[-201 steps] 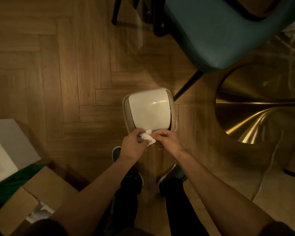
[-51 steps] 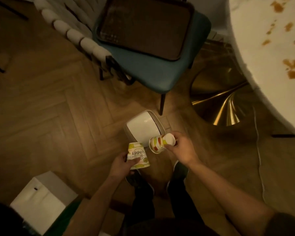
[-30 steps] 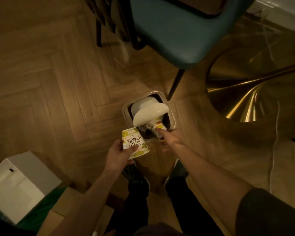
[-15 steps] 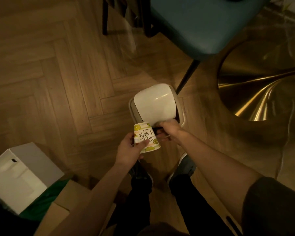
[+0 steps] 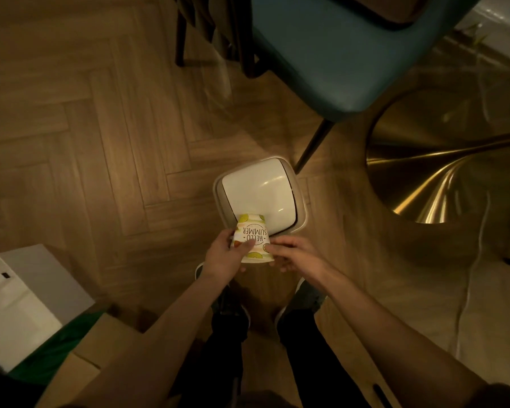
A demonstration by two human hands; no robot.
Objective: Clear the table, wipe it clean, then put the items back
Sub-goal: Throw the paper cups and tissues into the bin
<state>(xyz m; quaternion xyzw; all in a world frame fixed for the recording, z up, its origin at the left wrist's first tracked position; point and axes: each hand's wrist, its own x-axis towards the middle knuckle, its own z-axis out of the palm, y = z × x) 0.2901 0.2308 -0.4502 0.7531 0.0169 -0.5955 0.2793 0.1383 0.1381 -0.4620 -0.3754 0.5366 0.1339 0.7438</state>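
Note:
A paper cup [image 5: 252, 238] printed with lemons and "HELLO SUMMER" is held upside down just in front of a small white swing-lid bin [image 5: 259, 195] on the wooden floor. My left hand [image 5: 226, 257] grips the cup from its left side. My right hand [image 5: 295, 256] touches the cup's right side near the rim, fingers around its edge. The bin's white lid sits nearly level, with a dark gap along its right and near edges. The cup's narrow end points at the lid's near edge.
A teal chair [image 5: 336, 54] with dark legs stands behind the bin. A brass table base [image 5: 442, 169] rises at the right. A white box [image 5: 21, 301] and cardboard boxes [image 5: 83, 369] lie at the lower left. A thin cable [image 5: 471, 278] runs over the floor at the right.
The second small cup went into the bin from my right hand and the lid swung back. My right hand then came back to the lemon cup, which my left hand moved up to the lid.

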